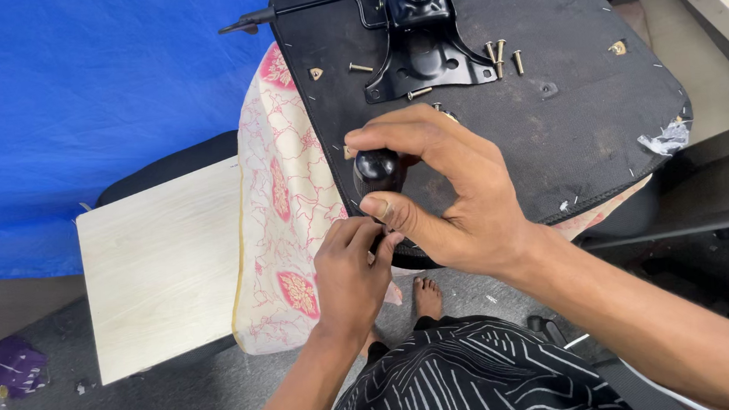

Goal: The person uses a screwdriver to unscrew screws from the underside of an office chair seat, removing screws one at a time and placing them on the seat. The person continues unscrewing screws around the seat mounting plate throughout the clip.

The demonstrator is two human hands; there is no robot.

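seat base [584,106]: upturned, black, laid over a patterned cloth [284,238].
board [159,267]: pale wood, set left of the cloth.
metal plate [421,50]: fixed at the seat's middle.
right hand [452,197]: closed around a black knob [376,170], pinched by thumb and fingers at the seat's near edge.
left hand [348,272]: fingers curled narrow just beneath the knob; what is held cannot be told.
screws [501,52]: scattered loose near the plate.

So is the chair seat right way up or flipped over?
Flipped over: the chair seat shows its black underside, with the metal mounting plate and loose screws on top.
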